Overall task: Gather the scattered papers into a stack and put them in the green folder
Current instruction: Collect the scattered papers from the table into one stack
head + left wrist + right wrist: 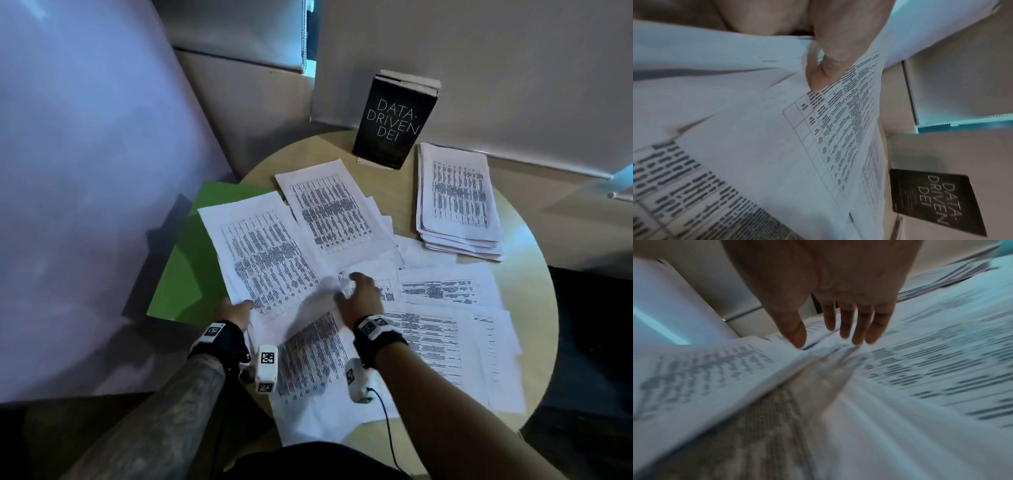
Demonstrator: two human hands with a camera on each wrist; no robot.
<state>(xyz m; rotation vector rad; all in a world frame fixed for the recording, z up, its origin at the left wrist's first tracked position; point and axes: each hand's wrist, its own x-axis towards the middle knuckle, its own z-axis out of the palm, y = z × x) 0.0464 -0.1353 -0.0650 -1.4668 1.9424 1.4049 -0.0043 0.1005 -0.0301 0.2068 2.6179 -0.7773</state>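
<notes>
A: What can't we read? Right wrist view is motion-blurred; the sheet under the right hand (830, 293) is a smear. In the head view the raised sheet (317, 301) between the hands is blurred too.

B: Green folder (185, 260) is mostly covered. We only see its left part, hanging off the left rim of the round table (534, 260), under the big printed sheet (263, 260).

A: Left hand (236, 313): head view shows just the back of it at that sheet's near corner. Left wrist view adds the thumb (830, 68) pressed on top of the printed sheet, paper running under the hand. We read that as a pinch.

B: Right hand: fingers (859, 324) straight, slightly spread, tips at the paper, gripping nothing we can see. Contact is hard to call through the blur.

A: Materials: thin white sheets with dense black tables, scattered and overlapping. Neater stack (459, 202) at the far right, edges slightly fanned.

B: Black book (394, 120) upright behind it, "DATA-DRIVEN DEI" legible in both head and left wrist views. Tabletop pale wood, smooth.
</notes>
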